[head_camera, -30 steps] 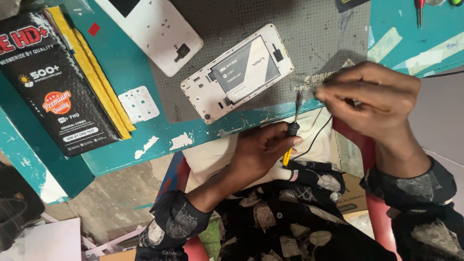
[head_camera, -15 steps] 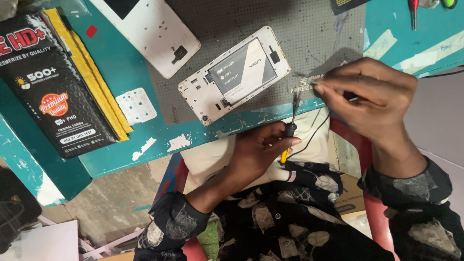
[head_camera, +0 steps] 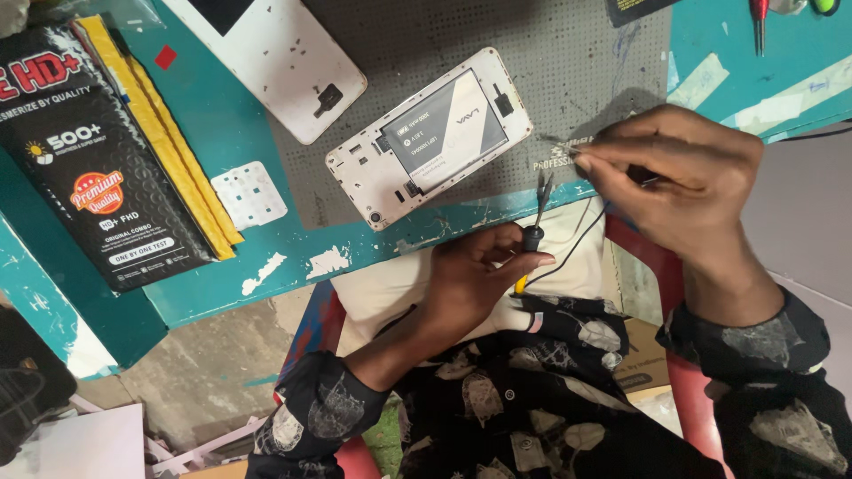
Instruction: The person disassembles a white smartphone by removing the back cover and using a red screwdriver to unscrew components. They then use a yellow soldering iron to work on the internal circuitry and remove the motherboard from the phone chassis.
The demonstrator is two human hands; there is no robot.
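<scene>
My left hand (head_camera: pixel 475 277) sits just below the table edge and grips a black plug-like probe (head_camera: pixel 532 237) with thin metal tips (head_camera: pixel 543 188) pointing up; a black wire (head_camera: pixel 577 244) and a yellow piece trail from it. Over the edge of the grey mat (head_camera: pixel 568 62), my right hand (head_camera: pixel 679 177) pinches fine wire ends (head_camera: pixel 561 145) between thumb and fingers, just right of the tips. Left of both hands, a white phone (head_camera: pixel 430 137) lies on the mat with its back off and its battery showing.
The phone's white back cover (head_camera: pixel 275 58) lies on the mat's upper left. A black retail box (head_camera: pixel 89 168) on yellow packets, and a small white perforated sheet (head_camera: pixel 250 193), rest on the teal table (head_camera: pixel 355 257). Red-handled tools (head_camera: pixel 761 18) lie at top right.
Both hands stay in nearly the same place. My right fingers have shifted slightly along the fine wire ends above the probe tips.
</scene>
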